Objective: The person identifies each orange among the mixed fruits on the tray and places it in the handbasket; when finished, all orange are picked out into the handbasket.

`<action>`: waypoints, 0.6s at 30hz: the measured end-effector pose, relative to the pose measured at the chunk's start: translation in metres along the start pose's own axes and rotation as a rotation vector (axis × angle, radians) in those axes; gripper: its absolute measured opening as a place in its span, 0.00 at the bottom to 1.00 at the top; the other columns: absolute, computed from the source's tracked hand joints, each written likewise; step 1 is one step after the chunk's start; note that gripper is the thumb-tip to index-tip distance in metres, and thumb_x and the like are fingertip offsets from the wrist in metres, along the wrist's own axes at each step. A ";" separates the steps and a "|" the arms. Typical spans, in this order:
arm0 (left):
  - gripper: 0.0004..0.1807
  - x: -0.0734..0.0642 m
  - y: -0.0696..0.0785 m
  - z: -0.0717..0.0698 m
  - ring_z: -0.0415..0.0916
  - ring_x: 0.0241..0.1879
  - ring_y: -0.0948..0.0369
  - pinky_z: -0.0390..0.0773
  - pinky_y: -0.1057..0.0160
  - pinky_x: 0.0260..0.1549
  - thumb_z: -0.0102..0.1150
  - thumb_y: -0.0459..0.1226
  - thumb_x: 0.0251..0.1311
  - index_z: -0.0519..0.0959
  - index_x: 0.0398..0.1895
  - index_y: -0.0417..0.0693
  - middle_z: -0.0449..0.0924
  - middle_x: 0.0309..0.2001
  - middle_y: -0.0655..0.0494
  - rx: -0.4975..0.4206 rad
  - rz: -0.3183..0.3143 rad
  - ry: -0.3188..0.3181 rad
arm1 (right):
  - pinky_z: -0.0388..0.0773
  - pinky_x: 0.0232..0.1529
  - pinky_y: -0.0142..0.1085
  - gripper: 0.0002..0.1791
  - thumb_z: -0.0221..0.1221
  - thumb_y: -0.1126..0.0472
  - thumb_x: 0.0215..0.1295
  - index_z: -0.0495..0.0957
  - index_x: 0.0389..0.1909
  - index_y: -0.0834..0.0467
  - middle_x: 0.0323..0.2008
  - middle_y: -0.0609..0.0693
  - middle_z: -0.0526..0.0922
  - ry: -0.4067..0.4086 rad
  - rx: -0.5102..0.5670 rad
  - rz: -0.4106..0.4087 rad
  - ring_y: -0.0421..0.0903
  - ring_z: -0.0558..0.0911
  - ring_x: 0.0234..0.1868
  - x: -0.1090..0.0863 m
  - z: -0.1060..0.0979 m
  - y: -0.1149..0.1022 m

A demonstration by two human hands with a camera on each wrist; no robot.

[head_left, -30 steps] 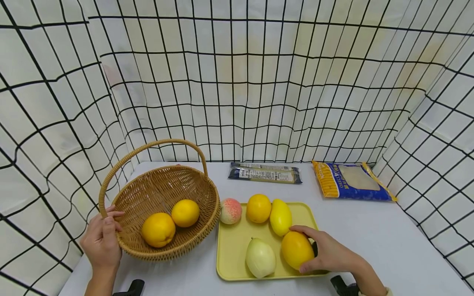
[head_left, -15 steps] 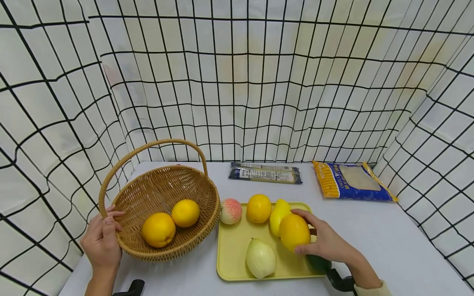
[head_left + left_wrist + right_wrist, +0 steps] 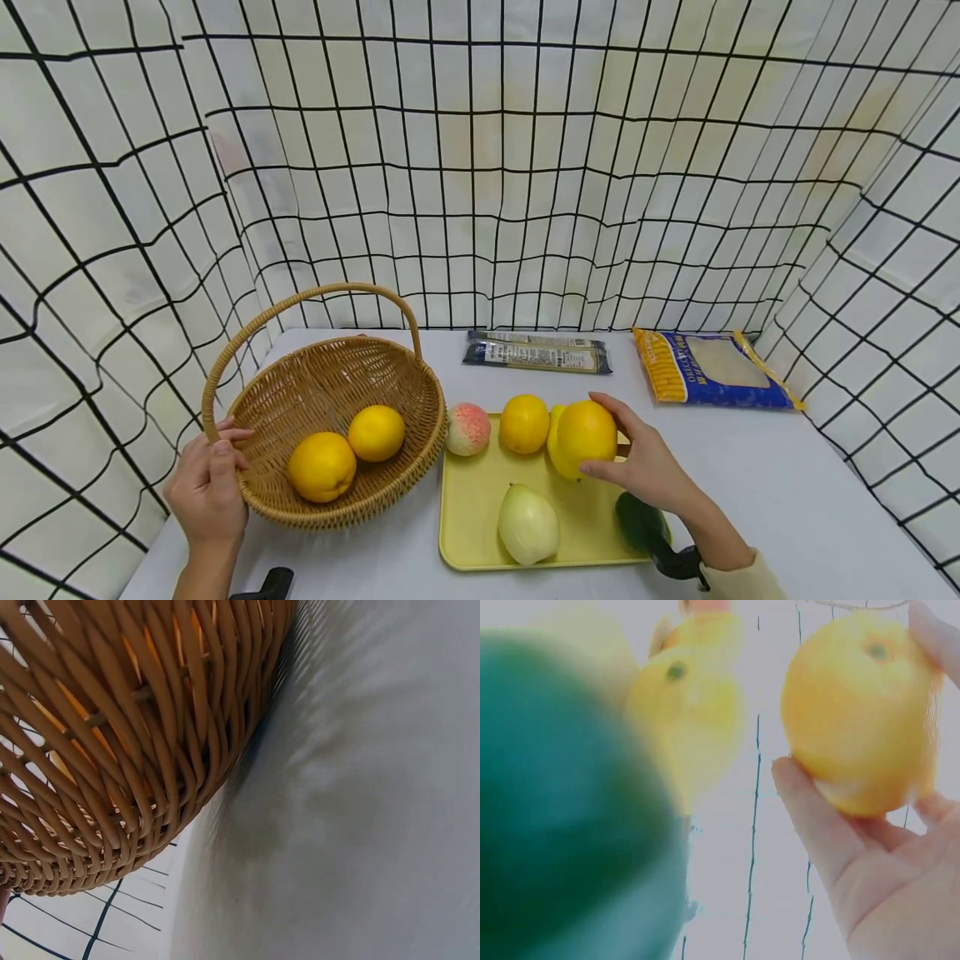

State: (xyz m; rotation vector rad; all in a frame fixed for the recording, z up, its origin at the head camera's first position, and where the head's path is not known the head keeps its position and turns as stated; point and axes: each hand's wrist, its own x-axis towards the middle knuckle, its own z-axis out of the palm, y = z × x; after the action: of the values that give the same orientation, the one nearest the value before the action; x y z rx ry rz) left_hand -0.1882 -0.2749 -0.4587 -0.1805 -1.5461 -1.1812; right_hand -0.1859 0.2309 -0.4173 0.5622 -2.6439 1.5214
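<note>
- One orange fruit (image 3: 588,435) is gripped by the right hand (image 3: 654,468), lifted over a yellow tray (image 3: 467,521).
- By the left hand (image 3: 210,487), well apart, a tilted wicker basket (image 3: 303,383) is pinched at its rim; two similar fruits (image 3: 322,467) are held inside.
- Behind the lifted fruit, a yellow pear-shaped fruit (image 3: 555,454) is partly hidden.
- Beside the basket, a peach (image 3: 469,430) is seen.
</note>
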 end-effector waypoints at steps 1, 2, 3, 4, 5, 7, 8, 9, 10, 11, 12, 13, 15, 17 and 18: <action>0.23 0.000 0.000 0.000 0.80 0.48 0.63 0.73 0.67 0.57 0.48 0.29 0.63 0.69 0.07 0.40 0.84 0.32 0.66 -0.001 0.002 0.003 | 0.81 0.50 0.36 0.49 0.73 0.54 0.51 0.58 0.72 0.47 0.66 0.54 0.68 0.008 -0.003 0.005 0.55 0.75 0.59 0.001 0.001 -0.003; 0.23 0.000 0.000 0.000 0.80 0.48 0.63 0.73 0.68 0.57 0.48 0.29 0.63 0.69 0.07 0.39 0.84 0.32 0.66 -0.003 0.004 0.006 | 0.81 0.50 0.36 0.49 0.73 0.53 0.51 0.58 0.72 0.47 0.66 0.54 0.68 0.017 -0.005 0.011 0.55 0.75 0.59 0.003 0.002 -0.006; 0.23 0.000 0.001 0.001 0.80 0.47 0.63 0.73 0.68 0.57 0.48 0.29 0.63 0.69 0.07 0.39 0.84 0.31 0.66 -0.003 0.006 0.010 | 0.81 0.50 0.36 0.49 0.73 0.53 0.50 0.58 0.72 0.47 0.66 0.54 0.68 0.023 -0.005 0.017 0.55 0.76 0.58 0.005 0.004 -0.009; 0.23 0.000 0.001 0.002 0.80 0.47 0.64 0.73 0.68 0.56 0.48 0.28 0.62 0.69 0.06 0.38 0.84 0.31 0.66 -0.003 0.008 0.015 | 0.81 0.50 0.37 0.49 0.73 0.53 0.50 0.58 0.72 0.46 0.66 0.54 0.68 0.031 -0.005 0.025 0.54 0.76 0.58 0.006 0.004 -0.012; 0.23 0.000 0.002 0.003 0.80 0.47 0.64 0.73 0.68 0.56 0.48 0.28 0.62 0.68 0.06 0.38 0.84 0.31 0.67 -0.003 0.010 0.019 | 0.81 0.50 0.36 0.49 0.74 0.52 0.50 0.58 0.72 0.46 0.66 0.53 0.68 0.038 -0.005 0.030 0.54 0.76 0.58 0.008 0.005 -0.016; 0.23 0.000 0.005 0.006 0.80 0.47 0.64 0.73 0.69 0.56 0.48 0.28 0.62 0.68 0.06 0.36 0.83 0.31 0.67 -0.012 0.011 0.027 | 0.81 0.50 0.36 0.49 0.74 0.53 0.50 0.58 0.72 0.46 0.66 0.53 0.68 0.044 0.007 0.034 0.54 0.76 0.58 0.010 0.007 -0.023; 0.23 0.001 0.008 0.008 0.80 0.47 0.64 0.73 0.69 0.56 0.47 0.28 0.61 0.68 0.06 0.35 0.83 0.31 0.68 -0.013 0.010 0.028 | 0.81 0.50 0.36 0.49 0.74 0.53 0.50 0.58 0.72 0.46 0.66 0.53 0.68 0.044 0.015 0.033 0.54 0.76 0.58 0.012 0.008 -0.026; 0.22 0.001 0.010 0.009 0.80 0.47 0.65 0.73 0.69 0.56 0.47 0.28 0.61 0.68 0.06 0.34 0.83 0.31 0.69 -0.013 0.009 0.028 | 0.81 0.50 0.36 0.49 0.74 0.53 0.50 0.58 0.72 0.46 0.66 0.52 0.68 0.044 0.024 0.033 0.54 0.75 0.58 0.013 0.010 -0.029; 0.22 0.001 0.013 0.011 0.80 0.46 0.65 0.73 0.69 0.56 0.47 0.27 0.61 0.67 0.07 0.33 0.82 0.31 0.69 -0.017 0.009 0.027 | 0.81 0.50 0.36 0.49 0.74 0.54 0.50 0.58 0.72 0.45 0.66 0.52 0.68 0.044 0.032 0.032 0.54 0.75 0.58 0.014 0.012 -0.031; 0.22 0.002 0.016 0.011 0.80 0.46 0.65 0.73 0.70 0.55 0.47 0.27 0.61 0.67 0.07 0.33 0.82 0.32 0.70 -0.016 0.008 0.028 | 0.81 0.50 0.36 0.49 0.74 0.54 0.50 0.58 0.72 0.45 0.66 0.51 0.67 0.042 0.044 0.034 0.53 0.75 0.58 0.016 0.015 -0.033; 0.22 0.002 0.018 0.012 0.80 0.46 0.65 0.73 0.70 0.55 0.47 0.27 0.61 0.67 0.07 0.32 0.82 0.31 0.70 -0.019 0.007 0.032 | 0.81 0.50 0.36 0.49 0.74 0.54 0.50 0.57 0.72 0.44 0.66 0.51 0.67 0.038 0.052 0.036 0.53 0.75 0.58 0.017 0.019 -0.036; 0.22 0.002 0.019 0.011 0.80 0.46 0.65 0.73 0.70 0.55 0.47 0.27 0.61 0.67 0.07 0.32 0.82 0.31 0.70 -0.018 0.007 0.037 | 0.81 0.50 0.36 0.50 0.74 0.54 0.50 0.58 0.72 0.44 0.66 0.50 0.68 0.037 0.063 0.038 0.52 0.75 0.58 0.019 0.022 -0.037; 0.22 0.001 0.019 0.010 0.80 0.46 0.66 0.73 0.70 0.55 0.47 0.27 0.61 0.67 0.07 0.32 0.82 0.31 0.70 -0.020 0.007 0.045 | 0.81 0.50 0.37 0.49 0.74 0.54 0.50 0.58 0.72 0.44 0.66 0.50 0.68 0.034 0.083 0.034 0.52 0.76 0.56 0.023 0.030 -0.041; 0.22 0.001 0.014 0.008 0.80 0.46 0.66 0.73 0.70 0.55 0.47 0.27 0.62 0.67 0.07 0.33 0.82 0.30 0.70 -0.020 0.007 0.050 | 0.81 0.50 0.37 0.49 0.74 0.54 0.49 0.58 0.71 0.43 0.65 0.49 0.69 0.034 0.111 0.034 0.51 0.76 0.55 0.028 0.039 -0.045; 0.22 0.000 0.011 0.007 0.80 0.45 0.65 0.73 0.69 0.55 0.47 0.27 0.61 0.67 0.07 0.34 0.83 0.30 0.68 -0.028 0.009 0.052 | 0.81 0.49 0.37 0.49 0.74 0.55 0.49 0.59 0.71 0.44 0.64 0.49 0.70 0.031 0.127 0.023 0.50 0.76 0.55 0.030 0.043 -0.048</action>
State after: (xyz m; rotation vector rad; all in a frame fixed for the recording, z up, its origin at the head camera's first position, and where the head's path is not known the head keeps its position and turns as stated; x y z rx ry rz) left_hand -0.1853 -0.2645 -0.4513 -0.1742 -1.4828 -1.1921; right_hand -0.1921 0.1639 -0.3932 0.5113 -2.5537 1.6989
